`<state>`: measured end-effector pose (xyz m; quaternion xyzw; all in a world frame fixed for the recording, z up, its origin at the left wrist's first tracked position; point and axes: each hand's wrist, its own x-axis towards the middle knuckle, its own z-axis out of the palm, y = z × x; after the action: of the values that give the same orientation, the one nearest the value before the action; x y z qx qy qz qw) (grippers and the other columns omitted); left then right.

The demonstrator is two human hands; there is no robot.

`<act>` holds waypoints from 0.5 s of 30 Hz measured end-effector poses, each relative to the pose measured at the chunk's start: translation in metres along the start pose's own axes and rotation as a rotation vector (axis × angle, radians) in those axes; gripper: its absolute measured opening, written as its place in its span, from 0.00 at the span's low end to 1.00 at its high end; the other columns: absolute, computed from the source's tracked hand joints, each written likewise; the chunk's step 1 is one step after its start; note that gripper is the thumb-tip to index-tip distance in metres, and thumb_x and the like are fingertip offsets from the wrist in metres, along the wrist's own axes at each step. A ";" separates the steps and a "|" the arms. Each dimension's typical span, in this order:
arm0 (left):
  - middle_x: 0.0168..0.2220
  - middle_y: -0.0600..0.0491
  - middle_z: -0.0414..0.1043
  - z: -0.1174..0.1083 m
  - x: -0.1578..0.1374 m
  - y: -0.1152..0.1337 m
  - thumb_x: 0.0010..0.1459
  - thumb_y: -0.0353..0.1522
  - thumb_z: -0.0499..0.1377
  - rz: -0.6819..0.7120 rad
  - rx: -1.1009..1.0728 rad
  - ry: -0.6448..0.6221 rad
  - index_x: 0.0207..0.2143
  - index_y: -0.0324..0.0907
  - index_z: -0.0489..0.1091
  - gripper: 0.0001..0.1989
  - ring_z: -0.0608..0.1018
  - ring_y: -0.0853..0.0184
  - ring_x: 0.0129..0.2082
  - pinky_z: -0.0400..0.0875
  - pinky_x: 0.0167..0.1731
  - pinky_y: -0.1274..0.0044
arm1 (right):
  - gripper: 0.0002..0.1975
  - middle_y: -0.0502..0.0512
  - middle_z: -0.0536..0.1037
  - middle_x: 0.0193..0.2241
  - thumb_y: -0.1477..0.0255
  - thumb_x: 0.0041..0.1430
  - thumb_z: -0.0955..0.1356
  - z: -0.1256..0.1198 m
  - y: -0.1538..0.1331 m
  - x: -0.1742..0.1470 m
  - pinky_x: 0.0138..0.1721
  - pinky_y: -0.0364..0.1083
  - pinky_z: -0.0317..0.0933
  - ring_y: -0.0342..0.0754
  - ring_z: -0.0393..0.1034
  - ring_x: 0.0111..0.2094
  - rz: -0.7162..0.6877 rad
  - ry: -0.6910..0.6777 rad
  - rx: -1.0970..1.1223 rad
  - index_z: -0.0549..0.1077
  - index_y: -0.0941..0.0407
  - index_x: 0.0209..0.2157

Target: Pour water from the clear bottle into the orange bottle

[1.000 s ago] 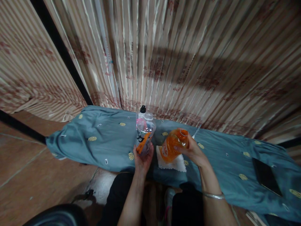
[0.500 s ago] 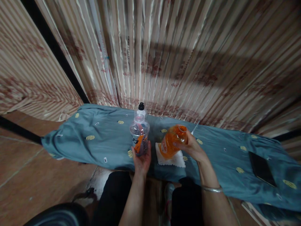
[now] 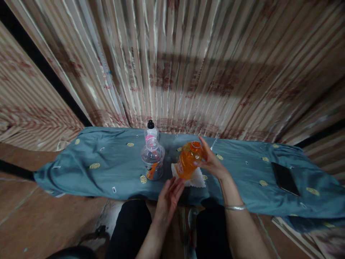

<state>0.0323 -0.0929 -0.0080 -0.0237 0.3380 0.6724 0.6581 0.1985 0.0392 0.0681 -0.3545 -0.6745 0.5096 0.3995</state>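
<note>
My right hand [image 3: 211, 162] is around the right side of an orange plastic bottle [image 3: 187, 160] with an uncapped mouth, thumb in front and a finger stretched up behind. The bottle is over a white cloth [image 3: 198, 178]; whether its base rests there I cannot tell. My left hand [image 3: 171, 196] is open, palm up, with its fingertips by the bottle's lower edge. Left of it, a clear uncapped bottle [image 3: 152, 158] with an orange and black label stands on the blue-green cloth. Behind it stands a clear bottle with a black top [image 3: 151, 131].
The patterned blue-green cloth [image 3: 118, 163] covers a long, narrow surface. A thin pale stick-like object [image 3: 215, 142] lies behind my right hand. A black flat rectangular object [image 3: 285, 178] lies far right. A striped curtain [image 3: 172, 72] hangs along the back edge.
My left hand has let go of the clear bottle and moved right, to the base of the orange bottle. The view has shifted slightly. My right hand stays at the orange bottle.
</note>
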 end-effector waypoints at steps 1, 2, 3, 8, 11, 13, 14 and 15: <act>0.42 0.35 0.79 -0.002 -0.002 -0.005 0.47 0.33 0.71 0.027 0.074 -0.025 0.45 0.33 0.71 0.24 0.82 0.52 0.44 0.72 0.52 0.61 | 0.53 0.60 0.66 0.63 0.54 0.44 0.78 -0.006 0.001 -0.001 0.66 0.58 0.53 0.57 0.59 0.66 0.001 0.025 0.049 0.53 0.46 0.67; 0.43 0.38 0.79 -0.003 -0.003 -0.009 0.41 0.31 0.74 0.069 0.143 -0.046 0.47 0.36 0.70 0.29 0.82 0.52 0.45 0.70 0.54 0.59 | 0.50 0.60 0.67 0.63 0.52 0.45 0.77 -0.014 0.002 -0.002 0.65 0.58 0.54 0.57 0.60 0.65 -0.001 0.070 0.086 0.56 0.45 0.66; 0.43 0.41 0.79 -0.003 -0.002 -0.012 0.37 0.30 0.75 0.124 0.206 -0.066 0.48 0.38 0.69 0.34 0.81 0.52 0.47 0.68 0.56 0.58 | 0.45 0.60 0.68 0.62 0.51 0.47 0.75 -0.023 0.004 -0.002 0.64 0.58 0.56 0.57 0.63 0.64 -0.010 0.141 0.111 0.59 0.45 0.65; 0.62 0.45 0.64 0.017 0.024 -0.005 0.30 0.28 0.76 0.407 0.473 -0.196 0.60 0.49 0.58 0.54 0.63 0.55 0.65 0.51 0.65 0.64 | 0.31 0.59 0.83 0.44 0.51 0.49 0.73 -0.068 0.031 -0.004 0.50 0.54 0.70 0.55 0.79 0.45 0.030 0.572 -0.131 0.74 0.52 0.51; 0.71 0.42 0.46 0.035 0.050 -0.002 0.24 0.28 0.77 0.464 0.604 -0.309 0.66 0.50 0.49 0.66 0.57 0.51 0.68 0.49 0.66 0.62 | 0.24 0.58 0.83 0.28 0.51 0.53 0.68 -0.085 0.049 -0.008 0.39 0.52 0.73 0.54 0.79 0.32 0.119 0.636 -0.385 0.79 0.57 0.39; 0.71 0.41 0.46 0.044 0.068 -0.003 0.22 0.29 0.78 0.479 0.668 -0.380 0.68 0.49 0.45 0.70 0.55 0.50 0.69 0.47 0.66 0.61 | 0.20 0.58 0.83 0.25 0.56 0.54 0.67 -0.091 0.058 -0.013 0.37 0.52 0.73 0.55 0.79 0.30 0.163 0.643 -0.487 0.80 0.57 0.34; 0.71 0.41 0.47 0.046 0.076 -0.005 0.22 0.30 0.78 0.481 0.694 -0.412 0.68 0.49 0.44 0.71 0.54 0.50 0.69 0.47 0.66 0.60 | 0.16 0.58 0.83 0.27 0.59 0.54 0.67 -0.092 0.061 -0.015 0.39 0.53 0.72 0.56 0.79 0.32 0.184 0.643 -0.546 0.80 0.56 0.34; 0.71 0.41 0.46 0.047 0.082 -0.006 0.24 0.32 0.77 0.485 0.713 -0.436 0.69 0.49 0.42 0.71 0.54 0.49 0.69 0.47 0.66 0.59 | 0.14 0.59 0.84 0.30 0.63 0.54 0.67 -0.093 0.064 -0.017 0.42 0.53 0.72 0.56 0.80 0.35 0.205 0.639 -0.607 0.80 0.56 0.35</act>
<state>0.0464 0.0010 -0.0134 0.4242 0.3975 0.6381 0.5049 0.2944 0.0764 0.0184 -0.6600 -0.5977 0.1906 0.4133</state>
